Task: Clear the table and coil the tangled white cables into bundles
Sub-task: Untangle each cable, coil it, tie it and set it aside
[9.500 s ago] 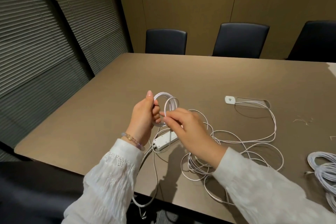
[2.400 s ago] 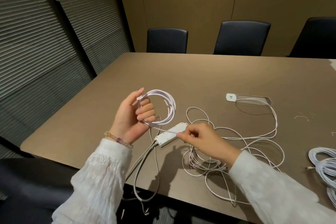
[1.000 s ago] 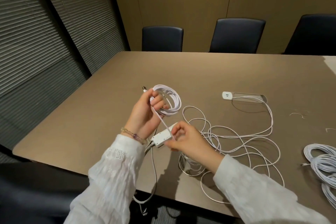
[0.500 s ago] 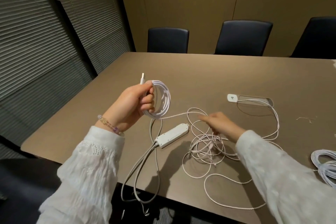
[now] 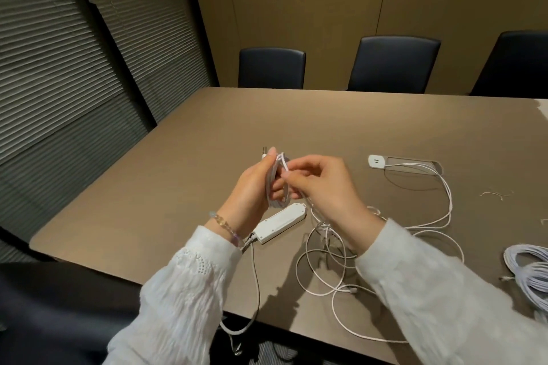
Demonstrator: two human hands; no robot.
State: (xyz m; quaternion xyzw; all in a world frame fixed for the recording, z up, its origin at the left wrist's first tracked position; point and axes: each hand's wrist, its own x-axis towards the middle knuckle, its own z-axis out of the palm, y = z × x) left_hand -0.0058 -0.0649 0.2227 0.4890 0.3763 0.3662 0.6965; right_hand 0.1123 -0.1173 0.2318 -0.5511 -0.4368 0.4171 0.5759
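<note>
Both grips tight on cable coil (image 5: 278,181)

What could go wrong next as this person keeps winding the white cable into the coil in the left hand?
The loose cable lies tangled and may knot as the right hand pulls it. It runs beside the power strip, which might get dragged. The coil in the left hand might spring apart.

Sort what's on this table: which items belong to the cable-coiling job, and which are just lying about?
Part of the job:
- small white cable coil, gripped by left hand; right hand pinches its strand
- loose tangled white cable
- finished white cable bundle

Just lying about:
- white rectangular power strip
- white wall plug
- three black chairs
</note>
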